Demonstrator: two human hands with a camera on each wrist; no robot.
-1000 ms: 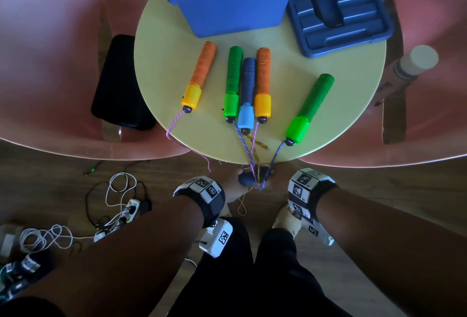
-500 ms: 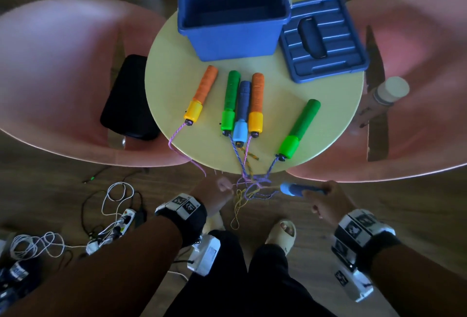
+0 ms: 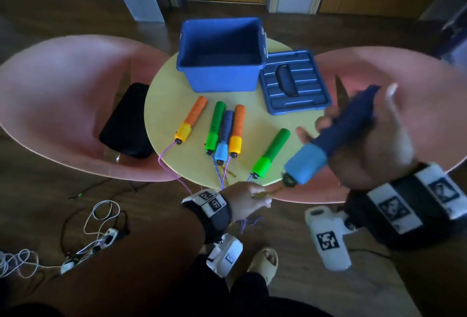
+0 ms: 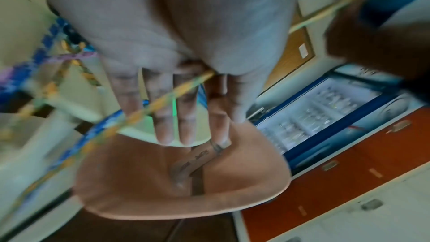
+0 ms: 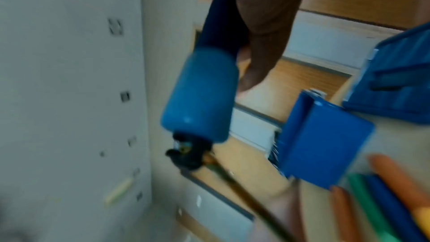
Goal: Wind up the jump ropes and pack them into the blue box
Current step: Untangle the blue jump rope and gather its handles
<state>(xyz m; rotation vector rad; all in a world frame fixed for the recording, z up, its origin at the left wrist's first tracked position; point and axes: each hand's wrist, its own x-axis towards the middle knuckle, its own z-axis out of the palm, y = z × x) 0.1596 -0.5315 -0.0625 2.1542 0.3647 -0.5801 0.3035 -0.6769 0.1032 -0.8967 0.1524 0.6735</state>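
Blue handle (image 3: 336, 134) gripped in right hand (image 3: 366, 139), cord end aimed down-left; yellow cord (image 4: 163, 97) across straight left hand (image 3: 246, 203) fingers.

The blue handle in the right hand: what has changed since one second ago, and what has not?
The right hand took hold of the blue handle below the table edge, then lifted it up and to the right, pulling its yellow cord taut. The left hand stayed low at the table edge, and the cord now runs across its fingers. The five handles on the table and the blue box stayed put.
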